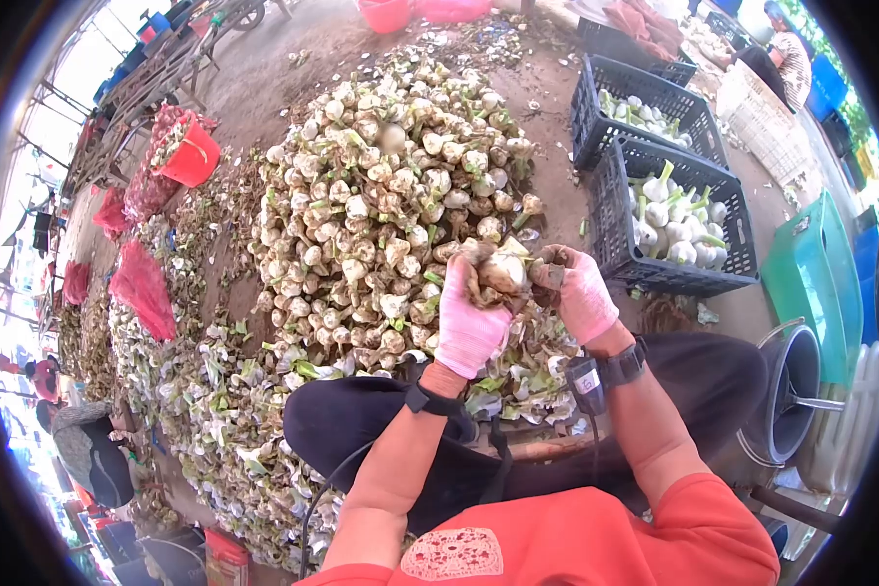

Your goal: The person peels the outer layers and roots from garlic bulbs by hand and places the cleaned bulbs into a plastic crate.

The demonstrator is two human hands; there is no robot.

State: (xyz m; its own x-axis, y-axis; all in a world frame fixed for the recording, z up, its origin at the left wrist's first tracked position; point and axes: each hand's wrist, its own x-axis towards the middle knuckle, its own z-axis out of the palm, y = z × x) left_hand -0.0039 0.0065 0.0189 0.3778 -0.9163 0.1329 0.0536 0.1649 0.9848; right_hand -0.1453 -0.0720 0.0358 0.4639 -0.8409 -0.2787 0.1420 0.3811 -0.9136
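A garlic bulb (505, 272) with pale, partly browned skin is held in my left hand (473, 317), whose fingers wrap round it from the left. My right hand (583, 293) is closed in a pinch at the bulb's right side, on what looks like loose outer skin. Both hands wear pink gloves with dirty, brown fingertips. Just beyond them rises a big heap of unpeeled garlic bulbs (361, 215). Peeled leaves and skins (527, 366) lie below my hands, between my legs.
Black crates (674, 278) of clean white garlic stand at the right. Beside my right knee are a grey bucket (789, 396) and a green tub (811, 283). Discarded skins (215, 420) cover the ground at left, near a red bucket (193, 156). Another person (786, 63) sits at far right.
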